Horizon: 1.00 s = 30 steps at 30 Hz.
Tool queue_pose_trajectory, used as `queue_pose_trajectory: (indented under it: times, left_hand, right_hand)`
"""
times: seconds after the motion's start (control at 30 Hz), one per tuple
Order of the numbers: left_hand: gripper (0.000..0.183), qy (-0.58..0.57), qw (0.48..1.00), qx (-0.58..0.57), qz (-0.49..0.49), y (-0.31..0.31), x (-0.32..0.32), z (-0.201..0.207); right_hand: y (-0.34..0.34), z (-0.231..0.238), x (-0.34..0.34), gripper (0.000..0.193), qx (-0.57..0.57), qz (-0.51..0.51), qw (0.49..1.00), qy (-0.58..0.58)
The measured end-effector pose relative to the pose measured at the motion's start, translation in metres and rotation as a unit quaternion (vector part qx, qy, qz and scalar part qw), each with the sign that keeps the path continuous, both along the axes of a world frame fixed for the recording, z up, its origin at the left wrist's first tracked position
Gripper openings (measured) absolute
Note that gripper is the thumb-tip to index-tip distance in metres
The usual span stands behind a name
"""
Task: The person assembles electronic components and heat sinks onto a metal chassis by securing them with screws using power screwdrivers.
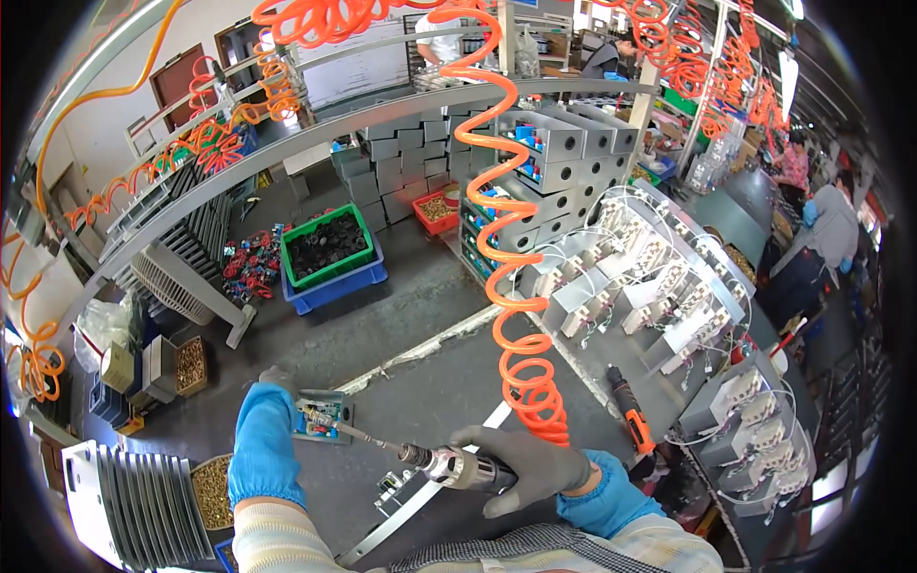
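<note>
Left hand (266, 441) fingers pin a circuit board (323, 417); right hand (530, 468) fingers wrap a pneumatic screwdriver (457, 468), bit on the board, fastening apparently unfinished.

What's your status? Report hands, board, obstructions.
Left hand steadies green circuit board. Right hand grips pneumatic screwdriver, bit on board. Orange coiled hose hangs close.
</note>
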<state>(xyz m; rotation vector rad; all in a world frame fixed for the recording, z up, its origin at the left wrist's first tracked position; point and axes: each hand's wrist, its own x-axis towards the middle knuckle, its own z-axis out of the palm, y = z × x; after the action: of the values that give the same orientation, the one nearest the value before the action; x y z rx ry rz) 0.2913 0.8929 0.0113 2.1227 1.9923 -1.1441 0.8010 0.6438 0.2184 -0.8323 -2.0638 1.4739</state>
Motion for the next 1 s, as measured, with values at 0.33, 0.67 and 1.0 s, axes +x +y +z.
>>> queue_pose_trajectory:
  times: [0.33, 0.67, 1.0]
  left_hand:
    - [0.018, 0.023, 0.971, 0.153, -0.181, -0.094, 0.024, 0.102]
    - [0.03, -0.341, 0.894, 0.289, -0.029, -0.195, 0.132, 0.239]
    - [0.047, -0.345, 0.928, 0.139, -0.015, -0.201, 0.173, 0.246]
  right_hand:
    - [-0.008, 0.024, 0.003, 0.09, -0.023, 0.007, 1.0, -0.015]
    - [-0.003, 0.0, -0.012, 0.077, -0.069, -0.033, 0.988, 0.133]
    - [-0.06, 0.023, 0.013, 0.072, -0.16, -0.095, 0.97, 0.157]
